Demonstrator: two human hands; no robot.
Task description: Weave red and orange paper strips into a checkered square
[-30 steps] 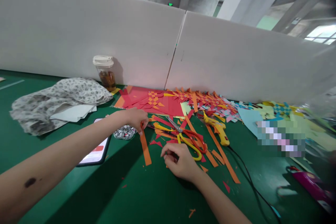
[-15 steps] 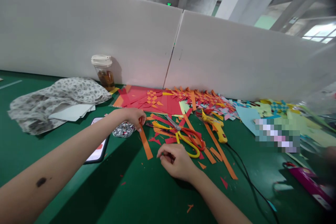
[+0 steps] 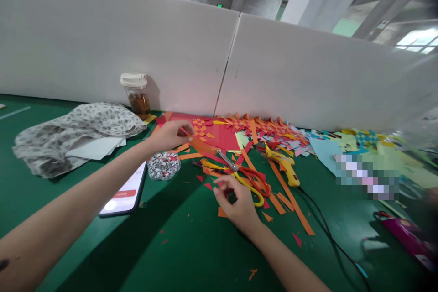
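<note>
Over the red paper, my left hand [image 3: 174,136] is closed in a pinch on an orange paper strip [image 3: 202,147], which is smeared by motion. My right hand [image 3: 237,203] rests lower, just left of the scissors handles, its fingers curled with a gap between thumb and forefinger and nothing visible in them. Scissors [image 3: 251,177] with red and yellow handles lie beyond it among orange and red paper scraps. A small orange paper piece [image 3: 222,212] sits on the table beside my right hand. Woven orange-red paper pieces [image 3: 270,128] are heaped at the back.
A yellow glue gun [image 3: 285,166] with a black cord lies on the right. A phone [image 3: 125,194], a round clear dish [image 3: 164,166] of small bits, a patterned cloth [image 3: 82,121] and a lidded cup [image 3: 138,98] are on the left. A white partition [image 3: 153,45] stands behind.
My left hand has moved up and away with the orange strip, which swung from hanging down to pointing right. My right hand has shifted slightly up and right, its thumb and forefinger further apart.
</note>
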